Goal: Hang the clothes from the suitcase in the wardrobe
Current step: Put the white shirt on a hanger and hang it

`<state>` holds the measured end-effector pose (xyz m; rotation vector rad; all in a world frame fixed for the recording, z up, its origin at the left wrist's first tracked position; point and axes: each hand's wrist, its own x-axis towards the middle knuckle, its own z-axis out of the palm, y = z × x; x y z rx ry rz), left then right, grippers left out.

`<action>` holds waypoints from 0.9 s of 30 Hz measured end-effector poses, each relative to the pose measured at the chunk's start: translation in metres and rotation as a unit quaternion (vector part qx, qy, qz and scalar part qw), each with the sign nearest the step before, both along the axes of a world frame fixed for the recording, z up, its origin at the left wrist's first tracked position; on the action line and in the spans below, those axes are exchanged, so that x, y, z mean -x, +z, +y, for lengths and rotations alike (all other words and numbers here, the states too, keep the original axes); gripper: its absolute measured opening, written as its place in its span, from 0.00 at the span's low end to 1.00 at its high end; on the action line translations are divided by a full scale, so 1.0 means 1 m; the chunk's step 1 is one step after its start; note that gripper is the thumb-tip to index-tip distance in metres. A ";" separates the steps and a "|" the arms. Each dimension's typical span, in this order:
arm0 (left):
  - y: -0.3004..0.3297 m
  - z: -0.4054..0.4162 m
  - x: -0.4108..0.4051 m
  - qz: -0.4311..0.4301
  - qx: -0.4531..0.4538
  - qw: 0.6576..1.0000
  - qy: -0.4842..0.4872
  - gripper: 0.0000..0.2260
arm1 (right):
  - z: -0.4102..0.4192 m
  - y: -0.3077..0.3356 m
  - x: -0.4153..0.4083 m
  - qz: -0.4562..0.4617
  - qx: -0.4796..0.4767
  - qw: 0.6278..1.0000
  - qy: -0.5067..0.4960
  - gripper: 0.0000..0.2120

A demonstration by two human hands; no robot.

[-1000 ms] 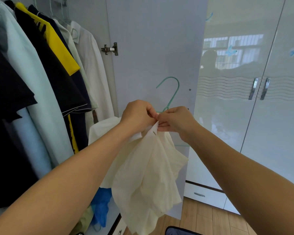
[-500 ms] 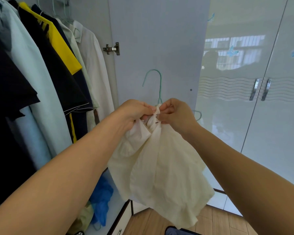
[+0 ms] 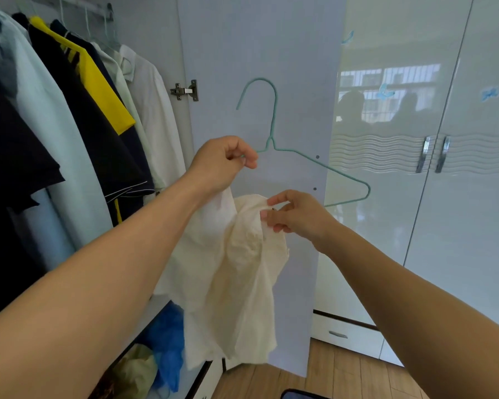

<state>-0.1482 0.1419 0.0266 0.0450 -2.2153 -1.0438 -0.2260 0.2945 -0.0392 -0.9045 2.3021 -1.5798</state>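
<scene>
A cream-white garment hangs crumpled in front of the open wardrobe door. My left hand is raised and grips the left arm of a thin green wire hanger, with part of the garment trailing from under the hand. The hanger's hook points up and its right arm sticks out bare to the right. Lower and to the right, my right hand pinches the garment's top edge between thumb and fingers. The suitcase is out of view.
Dark, yellow, pale green and white clothes hang on the rail inside the wardrobe at left. The open door stands just behind the hanger. Glossy shut doors with handles fill the right. Blue and yellowish bags lie on the wardrobe's bottom.
My hands have parted: the left has lifted the hanger up and out of the garment, the right has dropped lower with the fabric. The hanger's right arm now shows bare.
</scene>
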 end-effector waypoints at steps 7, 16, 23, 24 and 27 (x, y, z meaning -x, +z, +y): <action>0.022 0.003 -0.010 0.015 0.043 0.998 -0.049 0.11 | -0.011 0.006 -0.011 0.155 -0.005 0.988 0.029 0.24; 0.025 -0.014 -0.011 0.061 -0.003 0.998 0.033 0.15 | -0.006 0.008 -0.039 0.062 0.175 0.953 0.239 0.10; 0.051 -0.026 -0.020 0.142 -0.100 0.985 0.010 0.15 | 0.014 -0.026 -0.031 -0.196 -0.204 0.900 0.332 0.23; 0.054 -0.026 -0.022 0.150 -0.106 0.983 -0.003 0.15 | 0.015 -0.032 -0.030 -0.189 -0.250 0.895 0.318 0.28; 0.061 -0.026 -0.028 0.144 -0.087 0.986 -0.024 0.14 | 0.017 -0.036 -0.026 -0.093 -0.300 0.930 0.191 0.32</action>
